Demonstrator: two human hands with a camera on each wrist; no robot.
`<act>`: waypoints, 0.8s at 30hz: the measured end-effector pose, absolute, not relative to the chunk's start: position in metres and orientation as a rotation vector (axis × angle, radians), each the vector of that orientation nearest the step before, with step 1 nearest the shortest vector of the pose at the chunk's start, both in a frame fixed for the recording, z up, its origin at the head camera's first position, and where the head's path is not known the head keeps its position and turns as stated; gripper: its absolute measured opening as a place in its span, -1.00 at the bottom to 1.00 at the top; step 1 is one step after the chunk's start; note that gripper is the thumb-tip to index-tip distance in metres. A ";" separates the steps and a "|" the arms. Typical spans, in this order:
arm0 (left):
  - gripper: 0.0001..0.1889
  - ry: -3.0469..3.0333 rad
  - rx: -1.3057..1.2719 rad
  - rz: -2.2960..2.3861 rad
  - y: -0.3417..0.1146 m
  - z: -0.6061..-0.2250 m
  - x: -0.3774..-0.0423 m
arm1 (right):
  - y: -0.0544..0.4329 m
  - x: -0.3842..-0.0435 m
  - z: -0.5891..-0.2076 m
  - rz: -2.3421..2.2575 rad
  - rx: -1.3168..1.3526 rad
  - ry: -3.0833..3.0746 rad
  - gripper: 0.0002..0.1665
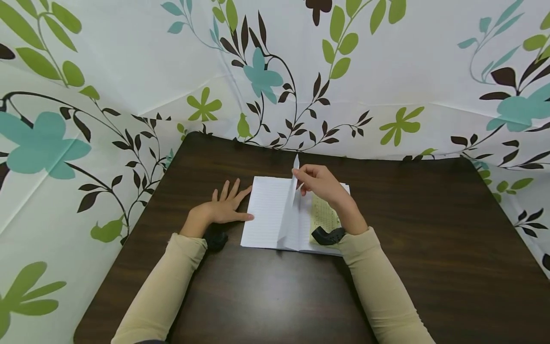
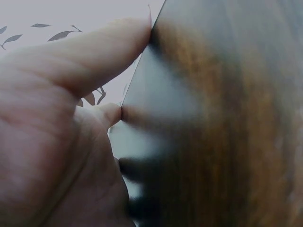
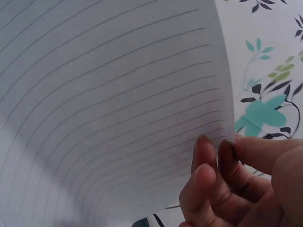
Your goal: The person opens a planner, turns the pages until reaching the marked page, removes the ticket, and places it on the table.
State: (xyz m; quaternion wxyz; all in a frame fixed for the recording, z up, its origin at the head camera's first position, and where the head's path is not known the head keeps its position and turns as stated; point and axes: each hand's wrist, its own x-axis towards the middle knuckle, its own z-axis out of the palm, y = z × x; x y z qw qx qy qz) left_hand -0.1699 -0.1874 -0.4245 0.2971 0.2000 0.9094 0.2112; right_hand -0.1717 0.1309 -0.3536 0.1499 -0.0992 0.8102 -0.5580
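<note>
Big dark wooden table [image 1: 429, 229] with a flowery curtain [image 1: 386, 71] wrapped around it from 9 through 12 to 3 o'clock. An open lined notebook [image 1: 268, 210] lies flat near the table's middle. Left hand [image 1: 223, 208] sits at the notebook's 9 o'clock, palm down on the wood, fingers spread straight, thumb touching the paper's edge. Right hand [image 1: 320, 184] is up at the notebook's 1 o'clock, thumb and fingertips [image 3: 208, 161] pinched together on the edge of one page [image 1: 292, 200], which stands upright above the spine.
</note>
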 end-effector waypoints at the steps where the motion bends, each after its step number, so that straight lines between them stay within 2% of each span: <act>1: 0.17 2.421 0.527 0.556 -0.188 -0.425 -0.170 | 0.127 -0.173 -0.355 -1.598 -0.293 2.330 -0.55; 24: 0.04 2.430 0.493 0.494 -0.184 -0.422 -0.172 | 0.062 -0.187 -0.368 -1.227 -0.416 2.487 -0.58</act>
